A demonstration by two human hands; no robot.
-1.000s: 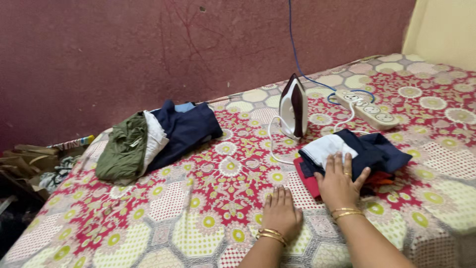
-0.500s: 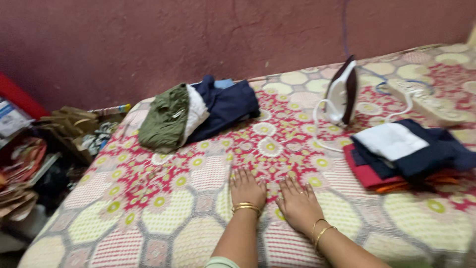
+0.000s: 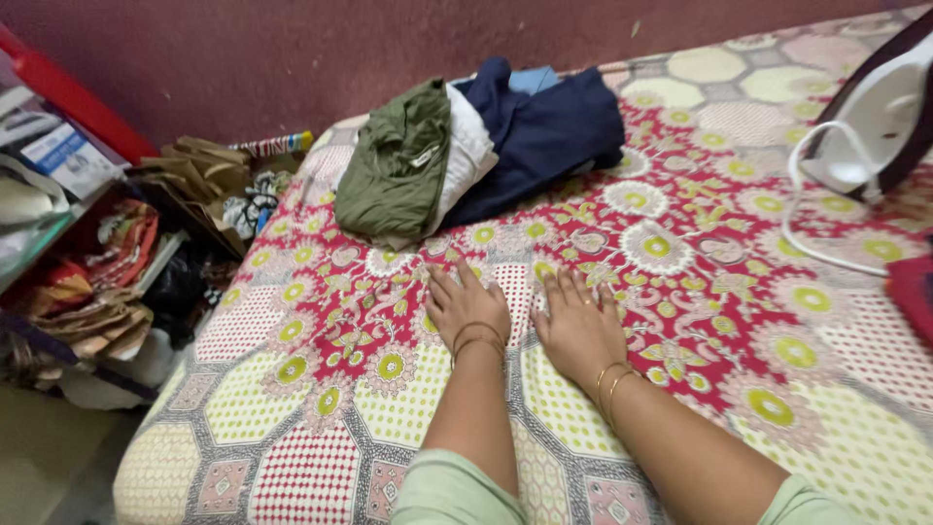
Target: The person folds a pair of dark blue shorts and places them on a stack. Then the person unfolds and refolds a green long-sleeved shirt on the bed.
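My left hand (image 3: 466, 306) and my right hand (image 3: 578, 326) lie flat, side by side, palms down on a patterned red, yellow and white bedsheet (image 3: 321, 389). Both hold nothing, and gold bangles ring each wrist. Just beyond my fingers sits a pile of clothes: an olive green garment (image 3: 394, 170), a white one (image 3: 466, 156) and a dark navy one (image 3: 544, 131). A white and maroon electric iron (image 3: 875, 117) stands upright at the far right, its white cord (image 3: 807, 228) looping over the sheet.
A dark red wall (image 3: 292, 49) runs behind the bed. Left of the bed, clutter fills shelves and the floor: boxes (image 3: 58, 156), papers and cloth (image 3: 97, 282). A red fabric edge (image 3: 914, 292) shows at the right border.
My view has swung left and closer to the clothes pile. Both hands slid forward over the sheet toward that pile. The folded stack on the right has left the view.
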